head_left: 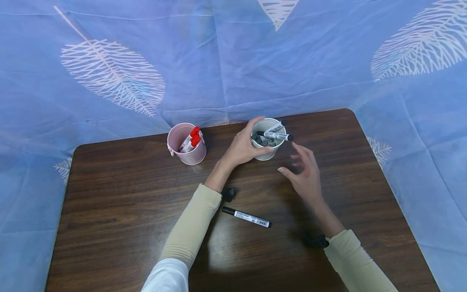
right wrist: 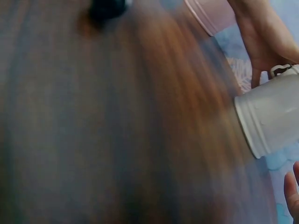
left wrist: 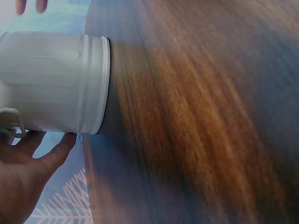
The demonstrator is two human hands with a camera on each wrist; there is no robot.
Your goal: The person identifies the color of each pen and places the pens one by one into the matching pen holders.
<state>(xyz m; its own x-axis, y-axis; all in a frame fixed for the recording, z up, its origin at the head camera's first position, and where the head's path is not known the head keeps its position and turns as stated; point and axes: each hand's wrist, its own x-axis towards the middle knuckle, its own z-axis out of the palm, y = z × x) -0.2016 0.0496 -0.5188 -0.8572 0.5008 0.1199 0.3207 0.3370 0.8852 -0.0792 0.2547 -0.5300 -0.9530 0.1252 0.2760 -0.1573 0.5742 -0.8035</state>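
Note:
My left hand (head_left: 242, 145) holds a small white bucket (head_left: 265, 155) from its left side, thumb at the front and index finger along the back rim. Several black-capped markers lie in this bucket; one black-and-white marker (head_left: 276, 135) lies across its top, its end jutting past the right rim. Just right of the bucket, my right hand (head_left: 306, 174) is empty, its thumb and fingers spread apart. In the left wrist view the bucket (left wrist: 51, 84) shows its side and base, with left-hand fingers against its wall. The right wrist view shows right fingertips (right wrist: 290, 191) apart from the bucket.
Nearer me on the brown wooden table (head_left: 127, 211), a black marker (head_left: 251, 217) lies with its cap leftward. A pink bucket (head_left: 195, 157) with red-capped markers (head_left: 193, 141) stands left of the white one, near the table's back edge. Blue leaf-patterned cloth (head_left: 189, 73) hangs behind.

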